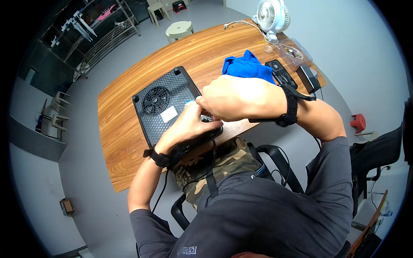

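A flat black appliance (175, 91) lies upside down on the table, its underside up; it looks like an induction cooktop. A round fan grille (156, 100), a white label and dark corner feet show on it. My left hand (192, 122) rests at its near right corner, thumb and fingers curled in around a spot there. Over the same spot my right hand (238, 99) is closed, knuckles up, its fingertips meeting the left hand's. Whatever lies between the fingers is mostly hidden; only a small metallic glint shows.
A blue cloth (247, 66) lies beyond my right hand. To its right are a black tool case (282, 74), a black box (307, 78) and a clear plastic container (294, 53). A white fan (273, 19) stands at the far right corner. A black cord (214, 150) hangs before my lap.
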The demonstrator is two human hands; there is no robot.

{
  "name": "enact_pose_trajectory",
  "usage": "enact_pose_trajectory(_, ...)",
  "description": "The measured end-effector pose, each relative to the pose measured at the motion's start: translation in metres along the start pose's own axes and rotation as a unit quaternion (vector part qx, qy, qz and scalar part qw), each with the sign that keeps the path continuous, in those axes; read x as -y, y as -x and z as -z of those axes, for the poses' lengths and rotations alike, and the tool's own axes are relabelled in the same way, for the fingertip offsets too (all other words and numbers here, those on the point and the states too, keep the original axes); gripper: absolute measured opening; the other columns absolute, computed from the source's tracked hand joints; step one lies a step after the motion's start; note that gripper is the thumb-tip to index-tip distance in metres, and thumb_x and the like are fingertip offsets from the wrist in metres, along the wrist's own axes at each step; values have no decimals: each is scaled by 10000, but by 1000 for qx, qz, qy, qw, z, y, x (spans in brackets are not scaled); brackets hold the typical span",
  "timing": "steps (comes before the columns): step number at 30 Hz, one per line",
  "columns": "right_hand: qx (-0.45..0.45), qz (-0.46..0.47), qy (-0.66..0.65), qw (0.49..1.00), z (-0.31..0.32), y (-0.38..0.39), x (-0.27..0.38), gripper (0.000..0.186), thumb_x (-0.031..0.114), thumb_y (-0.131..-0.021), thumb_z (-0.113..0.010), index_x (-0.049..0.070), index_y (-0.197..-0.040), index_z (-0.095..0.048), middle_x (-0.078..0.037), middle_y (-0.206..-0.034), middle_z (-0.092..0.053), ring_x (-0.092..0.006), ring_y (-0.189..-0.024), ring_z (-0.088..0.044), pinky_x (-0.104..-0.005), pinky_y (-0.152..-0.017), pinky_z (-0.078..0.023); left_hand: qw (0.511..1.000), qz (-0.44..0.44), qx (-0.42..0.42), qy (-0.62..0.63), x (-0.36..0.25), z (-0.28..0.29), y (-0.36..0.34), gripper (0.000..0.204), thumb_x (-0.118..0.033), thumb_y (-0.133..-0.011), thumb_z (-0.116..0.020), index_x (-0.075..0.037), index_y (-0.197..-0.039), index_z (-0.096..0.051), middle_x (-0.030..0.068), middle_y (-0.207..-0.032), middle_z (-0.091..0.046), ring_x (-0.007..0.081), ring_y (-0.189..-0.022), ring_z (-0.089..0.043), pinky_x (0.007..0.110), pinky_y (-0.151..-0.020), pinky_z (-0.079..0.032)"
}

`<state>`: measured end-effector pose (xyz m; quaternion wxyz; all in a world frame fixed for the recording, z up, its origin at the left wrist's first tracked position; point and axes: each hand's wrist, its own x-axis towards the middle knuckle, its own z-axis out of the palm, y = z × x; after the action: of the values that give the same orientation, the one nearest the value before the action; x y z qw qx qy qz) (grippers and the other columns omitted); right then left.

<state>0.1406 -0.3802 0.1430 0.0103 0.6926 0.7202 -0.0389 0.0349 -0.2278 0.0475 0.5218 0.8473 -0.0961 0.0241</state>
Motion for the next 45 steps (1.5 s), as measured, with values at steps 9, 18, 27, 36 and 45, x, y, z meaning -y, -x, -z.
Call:
enact_pose_trajectory(9,-10,21,-25,999,-9,2,-4,171,146,-813,-706,-14,-859,-746,-186,-788,-719,-317,-741,-714,-395,-666,-559,998,50,-9,-47,-5,3,0,308,-127,-769,-852,35,-986,-705,163,-880,-769,230,-844,-763,354,-775,-579)
enact_pose_trajectory(18,63,-33,-28,997,-3,-8,1,305,299,-847,-707,2,-890,-760,-188,-784,-706,-361,-768,-693,-434,-702,-547,999,26,34,-30,1,8,1,265,-137,-819,-813,38,-959,-673,129,-816,-754,115,-775,-698,315,-719,-552)
enact_pose_trajectory(27,131,-70,-78,986,14,-14,4,319,322,-899,-703,8,-883,-758,-194,-790,-708,-375,-765,-692,-436,-694,-550,997,-48,49,23,15,8,-1,246,-102,-853,-770,26,-1036,-666,147,-854,-754,139,-786,-718,334,-724,-558)
enact_pose_trajectory(36,78,-62,-73,992,51,-9,-5,427,399,-895,-743,-21,-933,-676,-219,-754,-693,-405,-749,-698,-447,-678,-561,996,30,-79,6,-22,13,8,322,-158,-802,-850,13,-1034,-709,128,-909,-781,194,-844,-756,347,-773,-593)
enact_pose_trajectory(45,7,-13,-76,997,0,-53,-3,477,460,-950,-678,-10,-1008,-620,-232,-796,-684,-431,-781,-683,-494,-709,-556,948,-51,-211,-232,9,42,43,337,-127,-786,-848,-6,-1067,-705,142,-915,-707,265,-834,-711,363,-738,-568)
